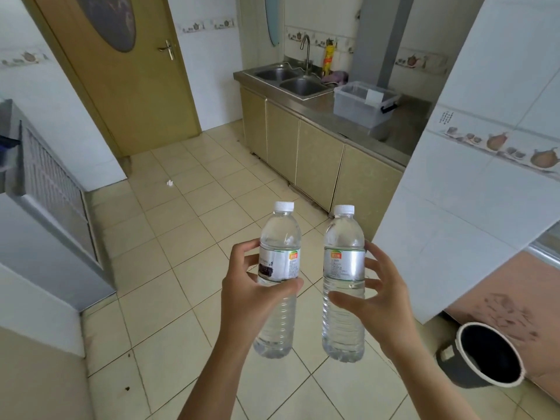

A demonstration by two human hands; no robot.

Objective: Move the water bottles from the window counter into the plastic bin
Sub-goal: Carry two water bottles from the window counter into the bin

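I hold two clear water bottles with white caps upright over the tiled floor. My left hand (245, 294) grips the left bottle (280, 247) around its label. My right hand (374, 294) wraps the right bottle (344, 256) at the middle, fingers behind it and thumb in front. The clear plastic bin (360, 109) stands far ahead on the steel counter (336, 122), just right of the sink, with a black handle on its right end and a white paper inside. The window counter is out of view.
A double steel sink (291, 80) with a tap sits left of the bin. Yellow cabinets run below the counter. A white tiled wall corner (472, 183) juts in on the right. A dark bucket (481, 357) stands on the floor at lower right. A wooden door (130, 74) is at the back left.
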